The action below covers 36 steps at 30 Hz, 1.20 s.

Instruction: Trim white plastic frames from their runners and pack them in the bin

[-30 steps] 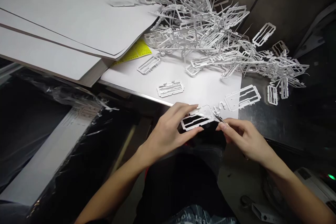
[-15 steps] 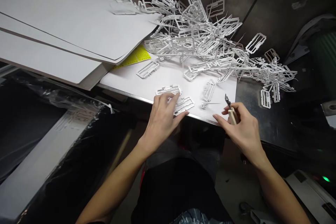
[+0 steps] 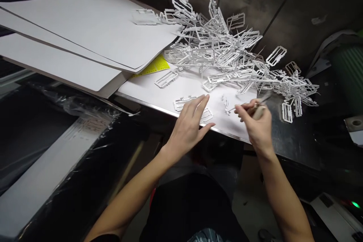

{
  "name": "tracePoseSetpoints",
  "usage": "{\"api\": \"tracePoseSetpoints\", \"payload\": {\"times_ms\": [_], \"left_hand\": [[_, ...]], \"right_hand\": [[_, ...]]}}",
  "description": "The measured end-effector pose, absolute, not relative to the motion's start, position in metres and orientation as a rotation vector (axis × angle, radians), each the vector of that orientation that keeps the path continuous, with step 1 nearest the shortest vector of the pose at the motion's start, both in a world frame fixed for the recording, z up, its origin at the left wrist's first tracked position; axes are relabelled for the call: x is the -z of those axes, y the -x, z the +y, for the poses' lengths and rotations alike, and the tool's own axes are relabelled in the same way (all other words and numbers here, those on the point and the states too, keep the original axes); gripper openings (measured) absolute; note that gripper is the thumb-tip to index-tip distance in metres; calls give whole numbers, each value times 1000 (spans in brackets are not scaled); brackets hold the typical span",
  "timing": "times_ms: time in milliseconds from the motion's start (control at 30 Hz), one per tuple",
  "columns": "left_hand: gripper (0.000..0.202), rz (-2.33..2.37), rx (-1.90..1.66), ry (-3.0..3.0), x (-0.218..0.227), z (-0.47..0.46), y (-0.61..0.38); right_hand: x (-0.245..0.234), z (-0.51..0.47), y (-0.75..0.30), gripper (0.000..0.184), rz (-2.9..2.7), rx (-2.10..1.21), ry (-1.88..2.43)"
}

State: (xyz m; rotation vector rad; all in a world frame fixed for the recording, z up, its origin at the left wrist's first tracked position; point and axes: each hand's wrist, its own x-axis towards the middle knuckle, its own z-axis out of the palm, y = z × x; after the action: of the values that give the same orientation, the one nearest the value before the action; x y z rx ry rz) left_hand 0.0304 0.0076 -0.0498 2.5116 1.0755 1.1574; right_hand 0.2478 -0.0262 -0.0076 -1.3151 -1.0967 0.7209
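My left hand (image 3: 188, 126) is open, fingers stretched out over two flat white plastic frames at the table's front edge. One frame (image 3: 181, 103) shows beyond the fingers, the other frame (image 3: 207, 115) to their right, partly hidden. In my right hand (image 3: 256, 123) are nippers (image 3: 258, 112) with cream handles; their dark metal tip is smeared by motion and points away to the right. The thumb and fingertips of that hand pinch a thin stem (image 3: 231, 109) of a small white plastic piece (image 3: 225, 103), which stands tilted above the white sheet (image 3: 190, 85).
A tangled heap of white plastic frames (image 3: 224, 53) spreads along the back and right. Large white sheets (image 3: 93, 34) are stacked at left, a yellow perforated piece (image 3: 155, 65) under their corner. Clear plastic wrap (image 3: 68, 102) covers a dark load at lower left.
My right hand has moved in to the left and pinched the white piece's stem; the nippers have swung to point right. My left hand's fingers have straightened. The whole view has shifted slightly.
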Motion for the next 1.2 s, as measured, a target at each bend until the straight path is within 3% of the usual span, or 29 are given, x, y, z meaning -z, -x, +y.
{"api": "tracePoseSetpoints", "payload": {"times_ms": [100, 333, 700, 1200], "left_hand": [[85, 945, -1255, -2547, 42, 8, -44], [54, 788, -1365, -2440, 40, 3, -74], [48, 930, -1199, -2479, 25, 1, -51], [46, 895, -1095, -2563, 14, -9, -47]], "right_hand": [[-17, -36, -253, 53, -757, -1054, 1128], [-24, -45, -257, 60, -399, -1238, 1096], [-19, -95, -291, 44, -1393, -996, 1885], [-29, -86, -282, 50, -1466, -1168, 1853]]}}
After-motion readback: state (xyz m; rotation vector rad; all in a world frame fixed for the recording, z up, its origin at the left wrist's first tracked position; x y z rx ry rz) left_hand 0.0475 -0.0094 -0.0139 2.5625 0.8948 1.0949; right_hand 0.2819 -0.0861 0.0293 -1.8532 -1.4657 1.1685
